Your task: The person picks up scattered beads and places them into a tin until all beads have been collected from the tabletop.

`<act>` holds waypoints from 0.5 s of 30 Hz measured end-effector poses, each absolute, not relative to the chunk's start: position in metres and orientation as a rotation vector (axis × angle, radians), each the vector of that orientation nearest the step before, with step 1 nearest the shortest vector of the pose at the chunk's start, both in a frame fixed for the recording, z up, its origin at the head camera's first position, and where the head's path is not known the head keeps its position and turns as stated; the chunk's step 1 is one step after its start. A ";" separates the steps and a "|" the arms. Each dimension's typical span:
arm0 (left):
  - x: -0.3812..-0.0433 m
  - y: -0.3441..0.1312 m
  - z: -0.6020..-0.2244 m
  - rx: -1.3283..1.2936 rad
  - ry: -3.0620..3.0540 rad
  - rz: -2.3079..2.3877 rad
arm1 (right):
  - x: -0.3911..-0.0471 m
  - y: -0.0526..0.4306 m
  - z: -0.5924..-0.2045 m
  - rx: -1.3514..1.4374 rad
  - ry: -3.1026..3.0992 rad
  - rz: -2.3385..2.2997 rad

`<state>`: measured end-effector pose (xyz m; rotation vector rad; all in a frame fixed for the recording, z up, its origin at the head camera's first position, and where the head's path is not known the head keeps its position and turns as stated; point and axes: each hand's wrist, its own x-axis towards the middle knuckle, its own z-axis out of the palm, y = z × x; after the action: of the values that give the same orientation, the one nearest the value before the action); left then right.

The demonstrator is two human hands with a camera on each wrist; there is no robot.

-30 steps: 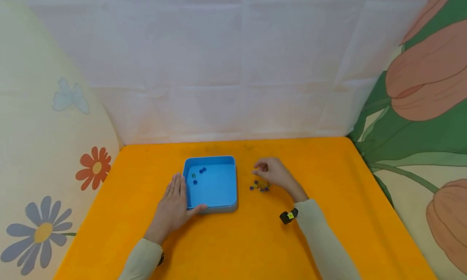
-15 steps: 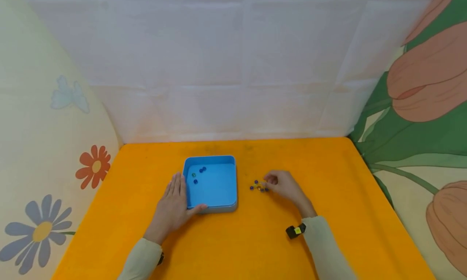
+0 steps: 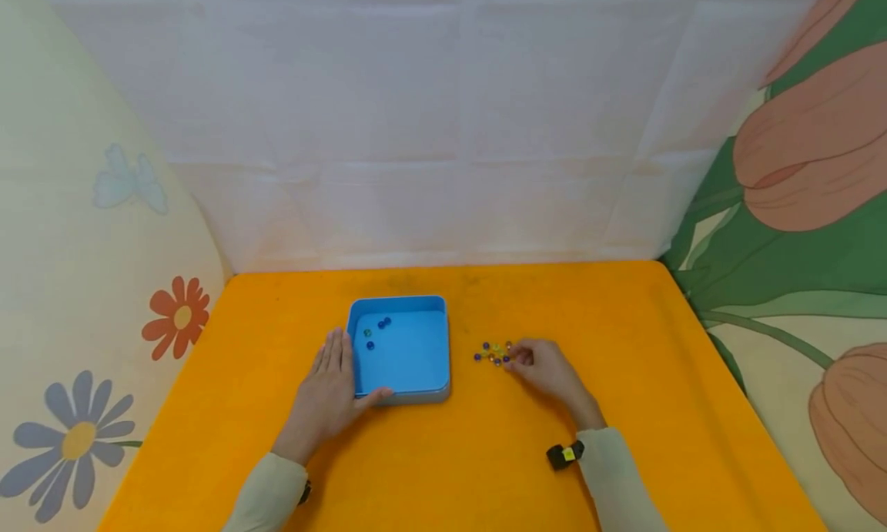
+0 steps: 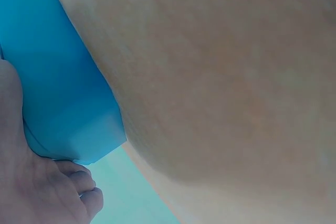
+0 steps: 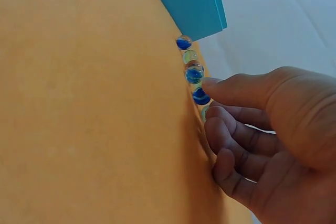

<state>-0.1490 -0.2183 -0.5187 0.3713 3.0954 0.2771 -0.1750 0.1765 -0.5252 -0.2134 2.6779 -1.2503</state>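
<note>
My left hand (image 3: 326, 389) lies flat against the left side of a square blue tray (image 3: 409, 374), its thumb along the near rim. Inside the tray are several glass marbles, among them a dark blue marble (image 3: 370, 346) and a green marble (image 3: 368, 333). To the tray's right, more marbles (image 3: 487, 346) sit in a loose cluster on the table. My right hand (image 3: 547, 366) is at the right edge of this cluster, fingers bent. In the right wrist view, thumb and index finger are apart, their tips right at a blue swirled marble (image 5: 200, 96).
An orange cloth (image 3: 443, 470) covers the table. A white sheet (image 3: 443, 132) hangs behind it, with flower-printed panels (image 3: 811, 170) at the sides. The tray's wall (image 5: 191, 3) stands just past the marbles in the right wrist view.
My right hand has moved down and slightly right, from above the marble cluster to its right edge, uncovering more marbles. My left hand and the tray have stayed put.
</note>
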 end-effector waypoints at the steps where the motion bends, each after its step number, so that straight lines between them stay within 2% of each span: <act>1: -0.149 -0.219 -0.519 0.370 3.095 0.277 | -0.174 0.177 -0.526 -0.204 2.678 -1.250; 15: -0.149 -0.218 -0.519 0.371 3.097 0.285 | -0.174 0.176 -0.531 -0.207 2.719 -1.195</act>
<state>-0.1492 -0.2176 -0.5189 0.3711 3.0970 0.2852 -0.1742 0.1758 -0.5306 -0.2067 2.7187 -1.1950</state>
